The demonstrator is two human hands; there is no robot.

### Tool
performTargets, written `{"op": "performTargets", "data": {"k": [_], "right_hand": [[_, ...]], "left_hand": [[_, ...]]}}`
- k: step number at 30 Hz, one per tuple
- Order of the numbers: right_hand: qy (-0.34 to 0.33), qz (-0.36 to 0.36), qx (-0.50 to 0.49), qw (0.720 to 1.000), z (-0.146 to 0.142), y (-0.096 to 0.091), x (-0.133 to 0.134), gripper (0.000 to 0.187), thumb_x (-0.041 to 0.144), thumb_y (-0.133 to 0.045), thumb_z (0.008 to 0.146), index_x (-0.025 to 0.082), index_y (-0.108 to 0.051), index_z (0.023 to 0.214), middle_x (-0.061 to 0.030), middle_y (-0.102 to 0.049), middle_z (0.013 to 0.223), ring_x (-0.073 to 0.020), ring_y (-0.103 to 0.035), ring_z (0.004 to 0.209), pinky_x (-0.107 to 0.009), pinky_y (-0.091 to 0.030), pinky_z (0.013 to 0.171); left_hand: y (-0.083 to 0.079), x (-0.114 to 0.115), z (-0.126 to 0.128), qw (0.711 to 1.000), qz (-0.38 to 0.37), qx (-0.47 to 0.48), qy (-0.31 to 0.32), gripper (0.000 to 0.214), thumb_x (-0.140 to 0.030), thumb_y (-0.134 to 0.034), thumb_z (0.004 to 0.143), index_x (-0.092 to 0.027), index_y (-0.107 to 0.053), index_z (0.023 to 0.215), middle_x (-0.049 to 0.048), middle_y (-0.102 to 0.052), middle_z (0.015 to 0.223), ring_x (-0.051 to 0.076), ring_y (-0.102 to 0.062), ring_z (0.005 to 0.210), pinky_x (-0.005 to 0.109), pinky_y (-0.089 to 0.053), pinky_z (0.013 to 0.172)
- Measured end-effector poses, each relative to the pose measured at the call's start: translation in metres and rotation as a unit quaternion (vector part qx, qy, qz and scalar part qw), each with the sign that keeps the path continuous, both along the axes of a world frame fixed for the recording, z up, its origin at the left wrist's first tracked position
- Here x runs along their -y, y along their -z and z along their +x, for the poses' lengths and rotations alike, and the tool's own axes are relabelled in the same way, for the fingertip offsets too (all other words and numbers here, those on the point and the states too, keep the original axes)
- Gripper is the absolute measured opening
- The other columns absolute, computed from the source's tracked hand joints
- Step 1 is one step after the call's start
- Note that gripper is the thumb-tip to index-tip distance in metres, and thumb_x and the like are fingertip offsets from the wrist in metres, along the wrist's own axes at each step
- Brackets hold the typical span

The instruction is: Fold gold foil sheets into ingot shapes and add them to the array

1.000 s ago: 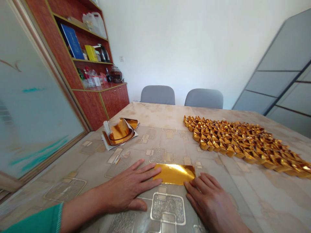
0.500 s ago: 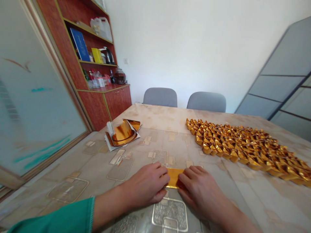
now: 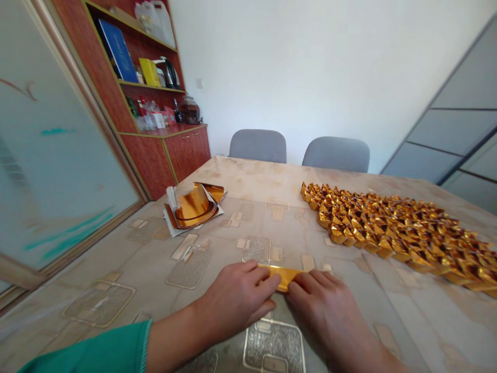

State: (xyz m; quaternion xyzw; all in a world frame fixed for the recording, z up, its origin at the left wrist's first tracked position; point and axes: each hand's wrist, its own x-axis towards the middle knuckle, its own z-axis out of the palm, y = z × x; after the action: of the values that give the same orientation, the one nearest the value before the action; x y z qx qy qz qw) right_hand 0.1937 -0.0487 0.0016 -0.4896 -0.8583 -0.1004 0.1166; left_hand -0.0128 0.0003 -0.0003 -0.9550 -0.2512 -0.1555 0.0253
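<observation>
A folded strip of gold foil paper [image 3: 286, 278] lies low over the tabletop between my two hands. My left hand [image 3: 243, 290], below a green sleeve, has its curled fingers on the strip's left end. The fingers of my right hand [image 3: 322, 300] are bent over the right end, partly covering it. Both thumbs are on the near side of the strip. Farther off to the left is a stack of curled gold foil sheets [image 3: 194, 204] with white paper edges. Rows of folded gold foil ingots [image 3: 392, 228] stand to the right.
A patterned cover lies over the table [image 3: 229, 248]. Two grey chairs [image 3: 258, 145] stand at its far edge, against a white wall. Back left is a red-brown cabinet [image 3: 186, 160] with bottles and boxes; a frosted sliding door [image 3: 58, 155] is at the left.
My left hand has shifted slightly right along the strip. The strip now sits at a slight slant and shows less of its width. The camera view has tilted down a little.
</observation>
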Motion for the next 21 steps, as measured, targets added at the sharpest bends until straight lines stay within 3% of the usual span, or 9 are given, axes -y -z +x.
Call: {"op": "performTargets", "data": {"k": [2,6,13,21], "right_hand": [[-0.004,0.006,0.005,1.0,0.0,0.001,-0.001,0.015,0.006,-0.069,0.077,0.021,-0.064,0.079,-0.0018,-0.068,0.076,-0.0206,-0.061,0.066,-0.031,-0.039,0.062],[0.006,0.013,0.014,1.0,0.002,0.002,-0.002,0.017,0.006,-0.069,0.076,0.02,-0.062,0.073,-0.0013,-0.067,0.072,-0.0206,-0.061,0.064,-0.03,-0.039,0.059],[0.004,0.032,0.021,0.999,0.002,0.003,-0.001,0.017,0.005,-0.064,0.079,0.021,-0.06,0.074,-0.0005,-0.066,0.071,-0.0191,-0.061,0.061,-0.029,-0.038,0.056],[-0.011,0.001,-0.005,1.0,0.014,-0.002,-0.003,0.023,-0.001,-0.054,0.084,0.02,-0.063,0.078,-0.0004,-0.069,0.073,-0.0176,-0.066,0.063,-0.026,-0.044,0.054]], "left_hand": [[0.003,0.0,0.003,1.0,0.018,0.005,0.014,0.017,-0.028,-0.052,0.096,-0.017,-0.061,0.105,0.0054,-0.067,0.092,0.021,-0.059,0.081,0.032,-0.049,0.068],[0.009,-0.007,0.002,0.999,0.017,-0.001,0.027,0.015,-0.021,-0.05,0.097,-0.016,-0.063,0.091,0.004,-0.068,0.091,0.019,-0.057,0.077,0.03,-0.049,0.066],[0.006,-0.014,-0.025,0.997,0.004,0.013,0.072,0.025,-0.023,-0.042,0.101,-0.019,-0.062,0.116,0.0044,-0.069,0.116,0.018,-0.059,0.092,0.03,-0.05,0.078],[0.011,-0.017,-0.032,0.998,0.006,0.009,0.065,0.029,-0.022,-0.04,0.102,-0.019,-0.061,0.123,0.0037,-0.067,0.124,0.018,-0.059,0.097,0.031,-0.051,0.08]]}}
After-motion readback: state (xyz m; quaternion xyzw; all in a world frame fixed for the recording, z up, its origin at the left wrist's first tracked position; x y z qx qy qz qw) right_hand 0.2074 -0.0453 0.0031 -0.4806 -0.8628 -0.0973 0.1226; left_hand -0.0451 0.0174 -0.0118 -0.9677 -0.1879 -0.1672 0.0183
